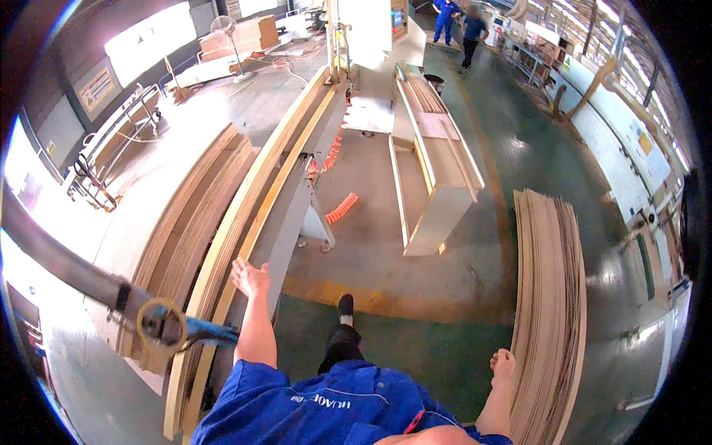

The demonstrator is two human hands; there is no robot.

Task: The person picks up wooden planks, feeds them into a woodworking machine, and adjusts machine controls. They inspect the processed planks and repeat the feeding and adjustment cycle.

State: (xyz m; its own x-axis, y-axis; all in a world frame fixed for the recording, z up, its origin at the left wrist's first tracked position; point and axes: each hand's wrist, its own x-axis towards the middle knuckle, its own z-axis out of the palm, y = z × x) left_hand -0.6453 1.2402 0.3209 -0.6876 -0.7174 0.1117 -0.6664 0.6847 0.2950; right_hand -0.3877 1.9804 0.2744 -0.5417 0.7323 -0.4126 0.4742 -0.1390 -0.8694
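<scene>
My left hand (251, 278) is held over the inner edge of a long bench, its fingers spread and nothing in them. Close beneath it runs a long pale wooden strip (280, 176); whether the fingertips touch it I cannot tell. A thicker bundle of long strips (236, 213) lies alongside, farther left. At my right side my right hand (503, 363) hangs with its fingers loosely curled and no object showing in it. Just right of that hand stands a tall stack of thin brown boards (547, 297).
A blue bar with a yellow ring (162, 325) reaches in at left. More brown boards (194, 199) lie beyond the bench. Ahead stand a grey table (443, 215) and an orange coiled hose (342, 208) on the floor. Two people (472, 37) stand far off.
</scene>
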